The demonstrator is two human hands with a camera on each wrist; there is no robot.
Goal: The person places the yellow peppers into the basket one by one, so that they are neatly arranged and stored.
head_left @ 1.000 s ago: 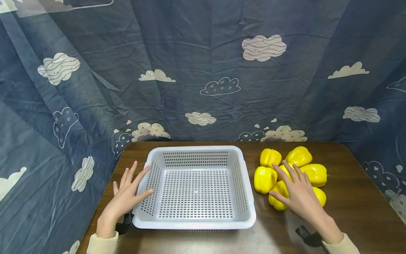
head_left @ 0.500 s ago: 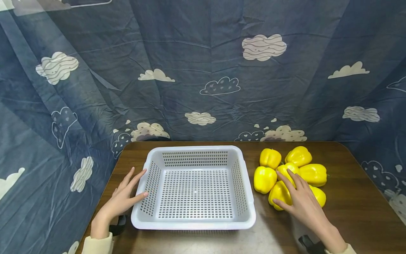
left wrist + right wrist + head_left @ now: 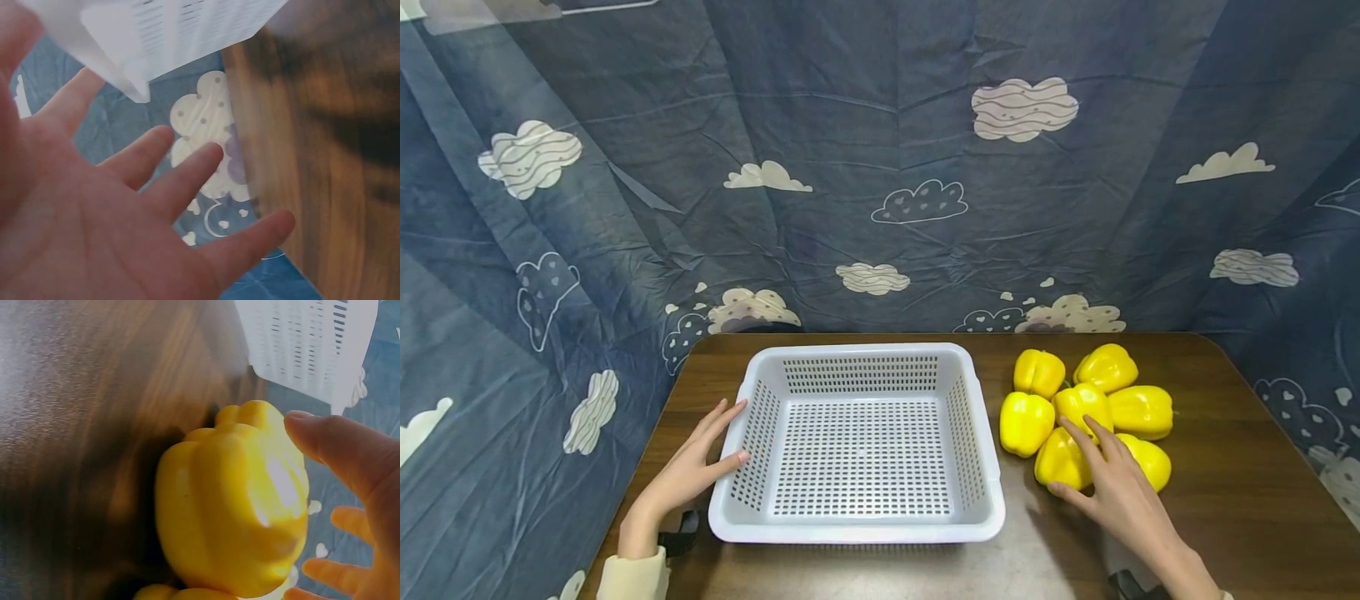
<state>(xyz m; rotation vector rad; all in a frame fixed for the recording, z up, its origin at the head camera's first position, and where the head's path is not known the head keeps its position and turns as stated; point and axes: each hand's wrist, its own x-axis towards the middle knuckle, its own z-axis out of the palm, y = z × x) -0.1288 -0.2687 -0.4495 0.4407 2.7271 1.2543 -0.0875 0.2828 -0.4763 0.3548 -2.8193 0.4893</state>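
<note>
A white perforated plastic basket point(image 3: 865, 533) stands on the table in the head view. At its left rim is my left hand point(image 3: 681, 479), fingers extended and thumb tip over the rim. The left wrist view shows that palm with its fingers point(image 3: 187, 181) spread below the basket's corner. Several yellow bell peppers lie in a cluster to the right of the basket. Over the nearest yellow bell pepper point(image 3: 1060, 460) hovers my right hand point(image 3: 1123, 500), fingers loosely extended. In the right wrist view the thumb point(image 3: 331, 440) overlaps the pepper's upper edge, with the other fingers beyond it.
The brown wooden table point(image 3: 1232, 467) extends to the right of the peppers. Behind it hangs a dark blue curtain point(image 3: 880, 250) with a cloud print. Other yellow bell peppers point(image 3: 1142, 412) sit close around the nearest one.
My right hand has drawn back from above the middle of the cluster and lowered toward the nearest pepper. My left hand has shifted slightly left, its fingers closer together at the basket's rim.
</note>
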